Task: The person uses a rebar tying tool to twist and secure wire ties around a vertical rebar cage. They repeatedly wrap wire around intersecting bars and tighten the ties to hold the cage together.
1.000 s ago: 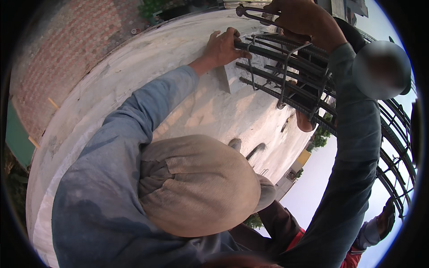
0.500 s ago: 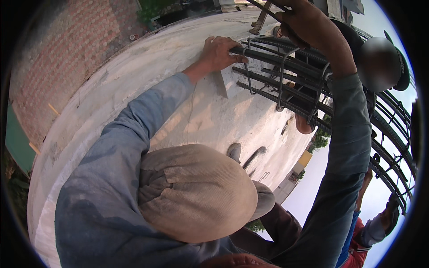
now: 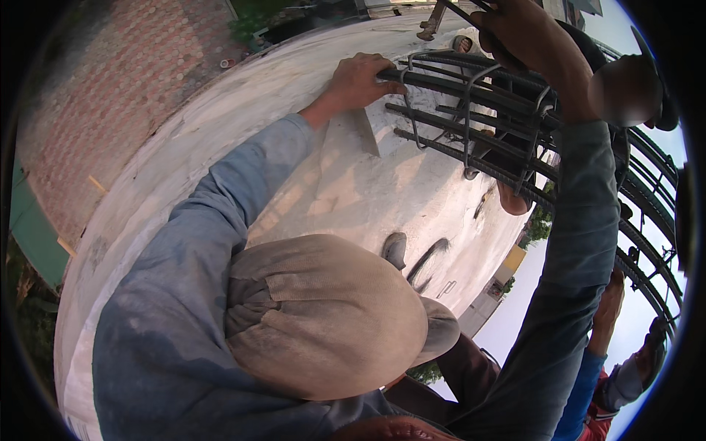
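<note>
My left hand (image 3: 360,79) is closed round the end of a dark ribbed steel bar, at the near corner of a rebar cage (image 3: 478,99). Bent steel stirrups (image 3: 466,117) loop around the cage's long bars. Higher up on the right, my right hand (image 3: 518,37) is raised over the cage with its fingers curled round a dark metal bar (image 3: 462,13). How far that bar runs behind the hand is hidden. Beside it, a rusty metal piece with a widened end (image 3: 430,28) sticks down from the top edge.
The cage stretches right over a pale concrete slab (image 3: 338,169). A co-worker in a dark cap (image 3: 651,81) is close beside my right forearm; other workers' arms (image 3: 607,316) show at lower right. Tan cloth (image 3: 323,316) bulges between my arms. Paving (image 3: 140,95) lies beyond the slab's edge.
The view has shifted slightly. My right hand and the bar in it sit a little farther right, along with the cage. My left hand keeps its hold on the bar end.
</note>
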Tool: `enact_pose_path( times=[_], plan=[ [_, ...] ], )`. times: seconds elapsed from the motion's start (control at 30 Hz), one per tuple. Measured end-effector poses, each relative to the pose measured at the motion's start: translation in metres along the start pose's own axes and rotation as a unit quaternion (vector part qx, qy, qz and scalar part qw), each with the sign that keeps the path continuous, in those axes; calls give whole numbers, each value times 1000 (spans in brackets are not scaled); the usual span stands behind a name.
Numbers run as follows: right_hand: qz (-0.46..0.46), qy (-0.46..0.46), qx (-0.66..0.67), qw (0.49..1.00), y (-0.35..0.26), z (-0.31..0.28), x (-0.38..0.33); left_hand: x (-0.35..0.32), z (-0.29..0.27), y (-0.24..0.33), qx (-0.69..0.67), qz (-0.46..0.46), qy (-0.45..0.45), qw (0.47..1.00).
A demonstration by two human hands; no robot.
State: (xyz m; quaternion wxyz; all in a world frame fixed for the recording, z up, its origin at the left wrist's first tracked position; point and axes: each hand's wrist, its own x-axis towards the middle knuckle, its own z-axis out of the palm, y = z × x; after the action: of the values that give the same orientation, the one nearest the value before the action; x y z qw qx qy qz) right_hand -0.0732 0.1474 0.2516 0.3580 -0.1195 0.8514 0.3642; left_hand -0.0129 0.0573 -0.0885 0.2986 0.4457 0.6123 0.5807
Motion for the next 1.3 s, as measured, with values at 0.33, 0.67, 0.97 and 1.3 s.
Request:
enact_pose_path(
  times=[0.33, 0.67, 0.97, 1.3],
  plan=[
    [178, -56, 287, 940, 0, 13, -3, 9, -20, 22, -96, 69, -27, 993],
    [185, -45, 387, 902, -14, 61, -3, 9, -20, 24, -225, 71, -33, 971],
    [170, -113, 374, 905, -6, 37, 2, 14, -22, 21, -266, 33, -62, 961],
    [-7, -177, 82, 981, 5, -16, -13, 11, -26, 30, -307, 0, -69, 949]
  ],
)
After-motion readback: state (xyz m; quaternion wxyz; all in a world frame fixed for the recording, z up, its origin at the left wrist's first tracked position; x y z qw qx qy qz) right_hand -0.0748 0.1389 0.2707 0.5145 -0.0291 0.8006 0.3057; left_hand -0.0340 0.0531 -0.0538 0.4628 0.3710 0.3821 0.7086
